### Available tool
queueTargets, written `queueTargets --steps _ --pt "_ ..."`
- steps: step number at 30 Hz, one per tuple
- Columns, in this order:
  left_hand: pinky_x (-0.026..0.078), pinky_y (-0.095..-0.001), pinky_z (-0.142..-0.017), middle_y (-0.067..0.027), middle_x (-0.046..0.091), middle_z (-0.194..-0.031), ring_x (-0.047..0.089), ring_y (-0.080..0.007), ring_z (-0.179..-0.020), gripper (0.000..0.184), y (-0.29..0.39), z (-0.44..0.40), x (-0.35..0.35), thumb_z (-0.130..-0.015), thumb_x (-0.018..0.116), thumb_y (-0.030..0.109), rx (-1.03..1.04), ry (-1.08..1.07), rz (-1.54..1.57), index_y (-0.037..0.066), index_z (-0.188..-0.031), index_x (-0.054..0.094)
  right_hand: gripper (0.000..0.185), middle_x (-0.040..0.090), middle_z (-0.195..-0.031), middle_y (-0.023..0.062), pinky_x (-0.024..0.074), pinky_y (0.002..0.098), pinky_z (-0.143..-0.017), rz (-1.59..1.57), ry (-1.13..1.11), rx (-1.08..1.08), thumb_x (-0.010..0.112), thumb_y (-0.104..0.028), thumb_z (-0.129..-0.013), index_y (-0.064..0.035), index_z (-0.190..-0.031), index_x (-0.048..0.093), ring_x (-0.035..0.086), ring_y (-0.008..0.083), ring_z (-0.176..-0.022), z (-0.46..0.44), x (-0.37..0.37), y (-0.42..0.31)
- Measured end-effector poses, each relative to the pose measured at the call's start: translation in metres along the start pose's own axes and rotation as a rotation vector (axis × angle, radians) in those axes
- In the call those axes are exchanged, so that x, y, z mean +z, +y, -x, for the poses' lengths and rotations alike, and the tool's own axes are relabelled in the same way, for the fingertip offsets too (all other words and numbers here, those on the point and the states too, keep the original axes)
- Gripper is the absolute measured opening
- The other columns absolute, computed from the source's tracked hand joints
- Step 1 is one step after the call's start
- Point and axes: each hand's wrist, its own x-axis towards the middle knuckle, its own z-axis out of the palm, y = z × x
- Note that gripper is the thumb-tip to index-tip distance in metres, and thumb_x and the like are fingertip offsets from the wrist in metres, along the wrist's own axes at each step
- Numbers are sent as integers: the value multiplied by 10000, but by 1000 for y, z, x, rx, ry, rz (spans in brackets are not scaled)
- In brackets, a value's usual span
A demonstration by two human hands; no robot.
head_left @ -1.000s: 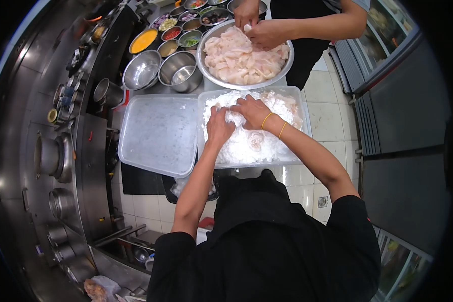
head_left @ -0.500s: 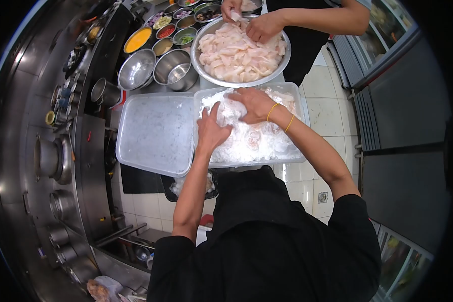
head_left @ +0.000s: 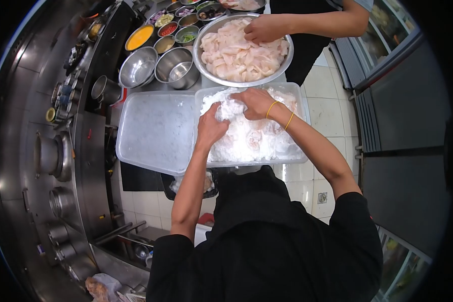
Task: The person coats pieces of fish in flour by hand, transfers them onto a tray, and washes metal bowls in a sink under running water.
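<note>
A clear plastic tub (head_left: 301, 151) holds white powder with coated pieces in it. My left hand (head_left: 212, 127) is at the tub's left side, its fingers curled at a powder-covered piece (head_left: 228, 108). From the right, my right hand (head_left: 256, 103), with yellow bands at the wrist, touches the same piece; its fingers point left. Powder hides some fingertips of both hands. More coated pieces lie at the tub's right and middle. Just beyond the tub stands a large steel bowl (head_left: 198, 64) of pale, raw-looking slices (head_left: 241, 53).
Another person's hand (head_left: 266, 28) reaches into the large bowl. An upturned-edge plastic tray (head_left: 156, 133) lies left of the tub. Two steel bowls (head_left: 137, 66) (head_left: 176, 68), a bowl of yellow liquid (head_left: 139, 38) and small ingredient bowls stand beyond. A stove counter runs along the left.
Both my hands have come closer together around the powdered piece since half a second ago. The other person's one hand has left the big bowl's far rim; the other stays over the slices.
</note>
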Motion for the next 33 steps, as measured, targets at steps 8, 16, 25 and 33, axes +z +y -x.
queueTargets --steps 8,16,25,33 --pt "409 -440 -1047 -288 362 -1455 478 -467 -1227 820 -4 20 -11 -644 687 106 113 -323 -271 75 -1419 420 654 627 -1144 89 524 437 -860 89 54 -60 710 -54 -642 -166 -1273 583 598 338 -1021 0 18 -5" --pt "402 -456 -1056 -280 338 -1471 444 -469 -1263 886 -44 1 9 -641 711 84 98 -236 -127 152 -1460 378 784 606 -1211 124 470 443 -927 4 -223 -62 740 -133 -621 -134 -1365 493 554 337 -1106 19 -19 -10" --pt "454 -425 -991 -259 484 -1366 528 -390 -1204 861 -21 -10 14 -657 741 120 18 -157 -145 113 -1439 382 1176 505 -1311 121 485 507 -877 206 -166 -56 882 -239 -483 -144 -1481 266 479 371 -1189 21 10 -18" --pt "463 -358 -958 -223 644 -1165 607 -337 -1113 568 -24 -19 1 -708 650 99 -138 -16 237 23 -1265 573 838 666 -979 205 519 467 -812 -103 211 -71 726 -58 -602 -72 -1383 423 625 406 -948 -1 12 -5"
